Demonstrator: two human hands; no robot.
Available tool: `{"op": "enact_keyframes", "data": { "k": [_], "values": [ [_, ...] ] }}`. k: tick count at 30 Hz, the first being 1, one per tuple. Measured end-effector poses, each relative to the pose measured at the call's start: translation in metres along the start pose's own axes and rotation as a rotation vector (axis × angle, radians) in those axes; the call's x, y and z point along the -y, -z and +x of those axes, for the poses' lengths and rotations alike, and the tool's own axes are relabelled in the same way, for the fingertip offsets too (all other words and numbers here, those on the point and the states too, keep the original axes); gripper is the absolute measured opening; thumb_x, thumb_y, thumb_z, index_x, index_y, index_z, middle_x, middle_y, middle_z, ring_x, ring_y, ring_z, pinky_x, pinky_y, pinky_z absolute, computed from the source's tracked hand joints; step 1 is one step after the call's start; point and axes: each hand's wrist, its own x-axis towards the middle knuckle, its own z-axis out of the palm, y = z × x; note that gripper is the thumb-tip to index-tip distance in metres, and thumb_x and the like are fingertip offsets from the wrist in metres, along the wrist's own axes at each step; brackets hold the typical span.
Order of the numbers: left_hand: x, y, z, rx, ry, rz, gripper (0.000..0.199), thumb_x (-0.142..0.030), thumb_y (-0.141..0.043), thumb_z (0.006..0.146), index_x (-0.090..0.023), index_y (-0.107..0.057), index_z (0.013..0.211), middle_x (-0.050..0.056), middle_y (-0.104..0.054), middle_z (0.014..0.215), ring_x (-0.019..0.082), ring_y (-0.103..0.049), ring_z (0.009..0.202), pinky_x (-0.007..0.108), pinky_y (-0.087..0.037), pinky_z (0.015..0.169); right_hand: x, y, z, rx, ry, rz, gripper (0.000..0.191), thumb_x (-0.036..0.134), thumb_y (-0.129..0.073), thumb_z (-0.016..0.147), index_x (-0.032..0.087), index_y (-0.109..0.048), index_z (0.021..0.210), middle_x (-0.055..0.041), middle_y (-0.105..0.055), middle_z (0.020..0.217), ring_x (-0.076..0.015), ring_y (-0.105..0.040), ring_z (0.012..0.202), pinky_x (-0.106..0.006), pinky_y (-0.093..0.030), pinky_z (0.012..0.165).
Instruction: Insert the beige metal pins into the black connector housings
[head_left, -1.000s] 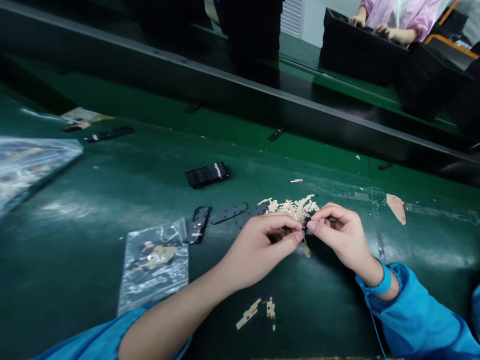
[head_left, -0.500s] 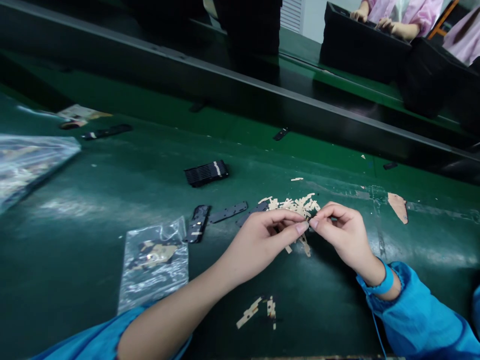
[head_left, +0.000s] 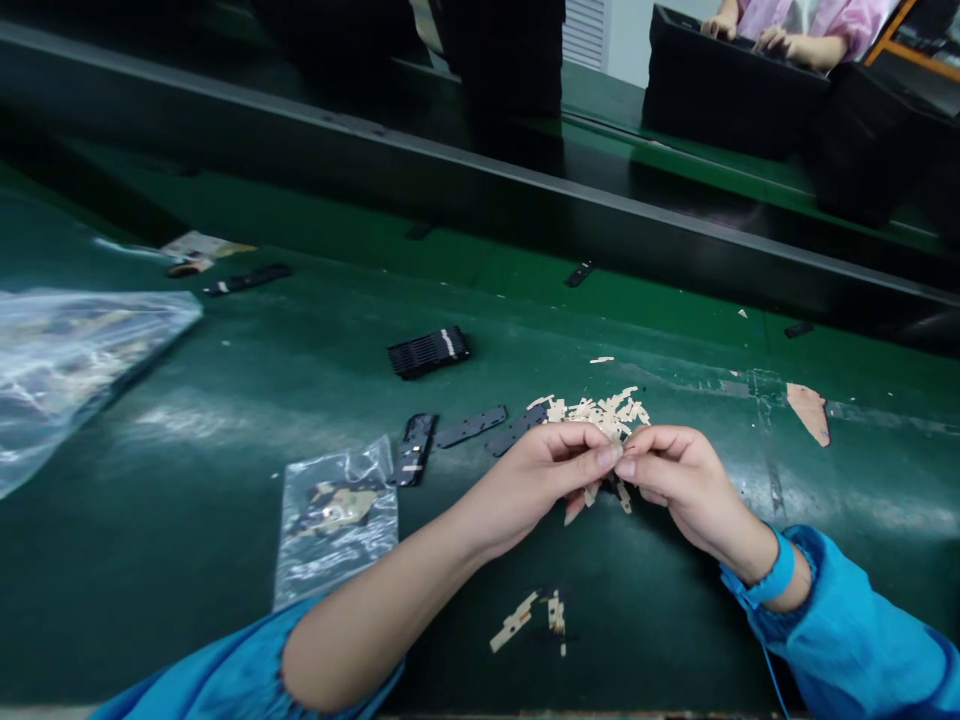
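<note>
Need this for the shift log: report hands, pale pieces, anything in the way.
Left hand and right hand pinched together, anything held too small to tell. Pale pieces heaped beneath and beyond. Nothing blocking; plastic bag beside left forearm.

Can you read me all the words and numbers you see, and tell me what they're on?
None: I can't read any word, number, brand or sign here.
Black ribbed stack with a pale stripe: no readable letters.
Clear flat plastic bag: no readable label.
Heap of thin cream-coloured cut-out pieces: too small to tell.
</note>
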Motion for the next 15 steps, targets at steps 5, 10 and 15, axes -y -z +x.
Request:
{"op": "enact_keyframes", "data": {
  "k": [5,10,15],
  "values": [
    [0.002,0.000,0.001,0.038,0.047,-0.010,0.049,-0.060,-0.083,0.080,-0.017,-0.061,0.071,-0.004,-0.051,0.062,0.009,-0.046,0.051,0.019,-0.037,0.043,-0.001,0.000,0.000,0.000,-0.035,0.020,0.021,0.033,-0.091,0.067,0.019,-0.076,0.068,0.0053,-0.056,0.052,-0.0068,-0.035,0.046,-0.023,-0.030,0.046],
    [-0.001,0.000,0.002,-0.007,0.050,0.045,0.043,-0.057,-0.076,0.085,-0.017,-0.062,0.076,-0.002,-0.054,0.064,0.010,-0.047,0.052,0.019,-0.035,0.042,-0.001,0.000,0.001,-0.047,-0.017,-0.023,0.020,0.032,-0.090,0.067,0.019,-0.075,0.064,0.0048,-0.057,0.052,-0.0074,-0.036,0.047,-0.024,-0.031,0.047],
    [-0.022,0.025,-0.006,-0.148,-0.036,0.380,0.030,-0.049,-0.073,0.089,-0.019,-0.071,0.084,0.000,-0.061,0.073,0.013,-0.052,0.061,0.023,-0.040,0.053,-0.006,0.005,0.004,-0.108,0.022,-0.120,0.014,0.029,-0.087,0.066,0.020,-0.076,0.063,0.0027,-0.061,0.053,-0.0098,-0.042,0.050,-0.025,-0.033,0.049]
  ]
}}
